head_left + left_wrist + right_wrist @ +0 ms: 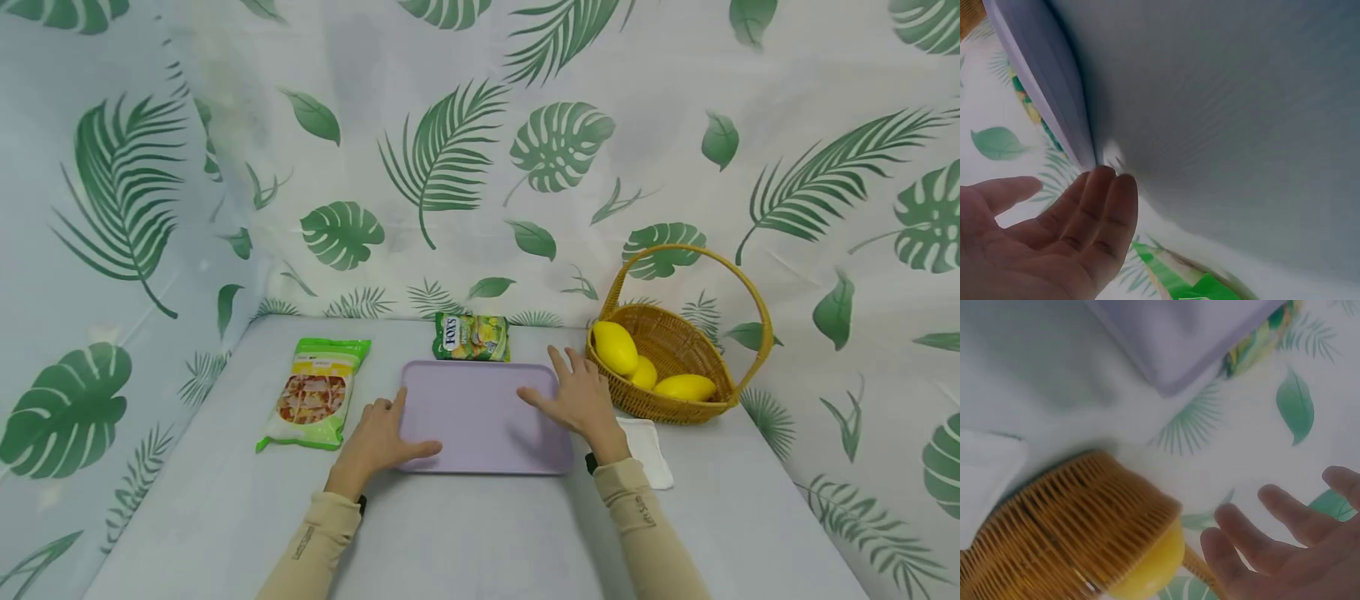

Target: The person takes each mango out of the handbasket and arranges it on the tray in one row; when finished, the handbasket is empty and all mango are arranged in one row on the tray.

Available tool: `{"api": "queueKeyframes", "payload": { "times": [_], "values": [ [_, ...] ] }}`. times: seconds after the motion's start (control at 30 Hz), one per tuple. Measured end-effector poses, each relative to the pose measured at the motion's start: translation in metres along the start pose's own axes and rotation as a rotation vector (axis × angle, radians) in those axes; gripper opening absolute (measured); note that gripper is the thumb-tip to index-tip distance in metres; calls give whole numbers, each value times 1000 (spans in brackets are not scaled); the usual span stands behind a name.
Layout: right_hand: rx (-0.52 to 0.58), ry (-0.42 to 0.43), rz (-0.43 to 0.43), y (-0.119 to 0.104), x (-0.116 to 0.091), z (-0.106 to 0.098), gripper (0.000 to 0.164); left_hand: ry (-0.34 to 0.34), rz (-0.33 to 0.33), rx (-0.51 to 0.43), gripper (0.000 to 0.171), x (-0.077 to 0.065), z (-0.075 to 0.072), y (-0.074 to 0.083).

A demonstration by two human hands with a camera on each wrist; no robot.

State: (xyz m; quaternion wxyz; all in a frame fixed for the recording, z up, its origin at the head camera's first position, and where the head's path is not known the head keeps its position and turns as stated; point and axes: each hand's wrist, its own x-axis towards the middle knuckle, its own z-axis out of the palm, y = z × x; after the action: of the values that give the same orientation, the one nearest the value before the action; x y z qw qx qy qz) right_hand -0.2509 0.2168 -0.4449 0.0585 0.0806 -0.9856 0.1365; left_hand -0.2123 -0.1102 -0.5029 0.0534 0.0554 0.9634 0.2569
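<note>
A lilac rectangular tray [480, 417] lies flat on the table. At its left edge is my left hand [382, 437], fingers extended along the side and thumb reaching over the near left corner; in the left wrist view its fingertips [1107, 178] meet the tray's rim [1041, 81]. My right hand [581, 400] hovers over the tray's right side, fingers spread and holding nothing. Just right of it stands a wicker basket [660, 333] with yellow lemons [615, 348] inside. In the right wrist view the spread fingers [1247, 537] are beside the basket [1079, 525], apart from the tray [1172, 350].
Behind the tray lies a green FOX'S candy bag [472, 337]. A green and white food package [315, 396] lies on the left. A folded white cloth [647, 450] is beneath the right wrist, in front of the basket. Leaf-printed curtains [450, 167] border the table.
</note>
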Motion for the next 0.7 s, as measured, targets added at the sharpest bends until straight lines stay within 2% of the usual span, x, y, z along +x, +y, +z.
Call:
{"api": "queueKeyframes", "payload": {
  "times": [0.2, 0.53, 0.7],
  "values": [
    [19, 10, 13, 11, 9, -18, 101, -30, -3, -50, 129, -10, 3, -1],
    [-16, 46, 36, 40, 20, -42, 100, -27, 12, -7, 126, -21, 6, 0],
    [-15, 2, 30, 58, 24, -47, 98, -22, 7, -6, 124, -22, 7, -3]
  ]
}}
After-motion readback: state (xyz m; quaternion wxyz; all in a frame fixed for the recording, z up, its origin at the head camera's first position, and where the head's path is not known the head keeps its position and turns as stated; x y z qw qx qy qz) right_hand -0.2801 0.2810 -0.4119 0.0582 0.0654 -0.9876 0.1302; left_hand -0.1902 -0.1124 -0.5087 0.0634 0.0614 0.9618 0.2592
